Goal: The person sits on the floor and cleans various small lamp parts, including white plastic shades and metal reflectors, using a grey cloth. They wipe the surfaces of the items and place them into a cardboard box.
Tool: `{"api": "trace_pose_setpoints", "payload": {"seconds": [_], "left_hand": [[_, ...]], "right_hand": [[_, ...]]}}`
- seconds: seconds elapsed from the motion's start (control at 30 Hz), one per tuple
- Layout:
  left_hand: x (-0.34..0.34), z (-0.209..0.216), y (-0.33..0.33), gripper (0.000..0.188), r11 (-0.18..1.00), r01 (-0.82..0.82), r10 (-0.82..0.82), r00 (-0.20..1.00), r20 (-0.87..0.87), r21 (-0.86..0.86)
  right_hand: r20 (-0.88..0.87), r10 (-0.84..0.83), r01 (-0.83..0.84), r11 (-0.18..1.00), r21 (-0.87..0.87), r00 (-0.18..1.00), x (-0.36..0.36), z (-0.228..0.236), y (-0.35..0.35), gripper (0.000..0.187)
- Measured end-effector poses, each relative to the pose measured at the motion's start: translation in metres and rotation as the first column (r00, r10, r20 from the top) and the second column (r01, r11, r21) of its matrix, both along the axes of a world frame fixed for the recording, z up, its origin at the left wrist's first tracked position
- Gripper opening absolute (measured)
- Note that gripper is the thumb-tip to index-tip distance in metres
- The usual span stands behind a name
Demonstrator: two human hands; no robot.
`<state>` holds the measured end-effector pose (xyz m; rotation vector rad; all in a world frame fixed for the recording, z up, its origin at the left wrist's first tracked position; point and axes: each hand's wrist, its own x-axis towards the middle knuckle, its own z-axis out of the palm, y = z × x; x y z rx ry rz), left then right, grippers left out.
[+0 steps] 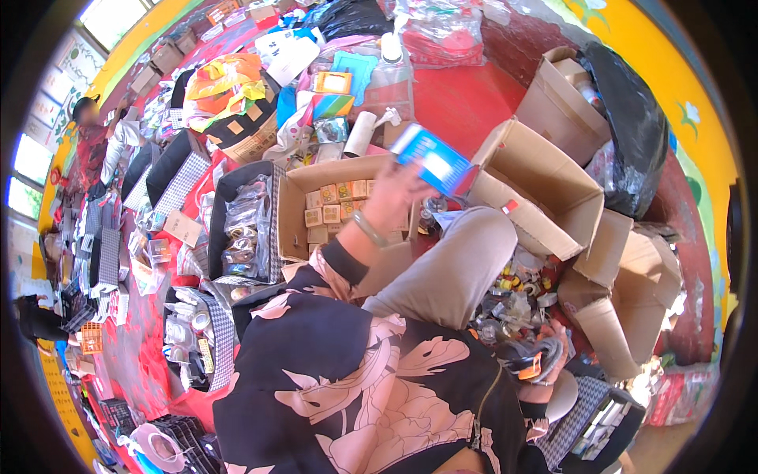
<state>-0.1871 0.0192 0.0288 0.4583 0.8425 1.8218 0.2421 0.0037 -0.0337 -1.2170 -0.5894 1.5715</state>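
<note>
Black floral jacket (332, 387) fills the foreground, a bent knee (454, 261) in grey-brown trousers rising beyond it. On its right, the right hand (557, 347) has its fingers curled round a coiled grey bundle (521, 351), beside a heap of small packets (509, 304). Past the knee, the left hand (399, 193) pinches a blue-and-white box (433, 160) at its near edge; that forearm partly hides a cardboard box (294, 213) of small cartons (339, 192). Just left stands a checkered bin (277, 229) of plastic-wrapped goods (247, 217). Farther off are a white roll (361, 134), a black plastic bag (632, 142) and, far left, another person (93, 150).
</note>
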Motion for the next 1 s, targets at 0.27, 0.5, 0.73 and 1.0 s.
{"api": "trace_pose_setpoints", "payload": {"seconds": [0.27,0.5,0.73,1.0], "left_hand": [[-0.217,-0.094,0.02,0.024,0.773,-0.5,0.555,0.831,0.033,-0.39],[-0.302,-0.142,0.06,0.036,0.666,-0.556,0.691,0.711,0.129,-0.497],[-0.279,-0.176,0.096,0.012,0.844,-0.457,0.441,0.889,-0.121,-0.282],[0.015,0.034,0.161,0.024,0.991,0.128,-0.089,0.434,-0.896,-0.036]], "right_hand": [[0.212,-0.223,0.253,0.959,-0.128,0.952,0.018,0.004,-0.015,0.031],[0.215,-0.204,0.234,0.964,-0.125,0.955,0.025,0.02,-0.022,0.03],[0.13,-0.159,0.167,0.984,-0.055,0.979,0.035,0.055,-0.014,0.029],[-0.446,0.034,0.015,0.994,0.105,0.895,0.078,0.058,0.024,0.037]]}}
